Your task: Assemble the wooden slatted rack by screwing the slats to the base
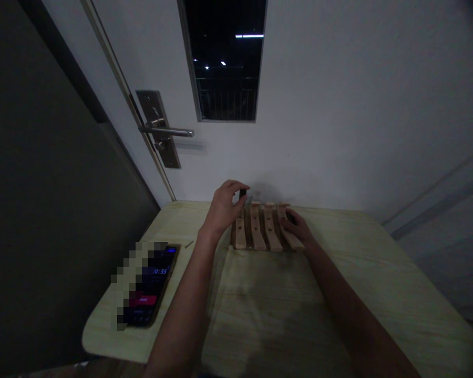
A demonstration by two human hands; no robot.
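The wooden rack (265,231) lies by the tabletop's (378,273) far edge, with the right hand (297,227) flat on its right slat, grip spread. The left hand's (224,207) grip pinches a small dark piece (243,193) above the leftmost slat. In this gloom I'd fear it slipping loose and rolling off the edge.

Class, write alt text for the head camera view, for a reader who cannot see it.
A left hand pinches a small dark piece over the leftmost of four wooden slats on a pale table; the right hand rests on the rightmost slat. A lit phone lies at the left.
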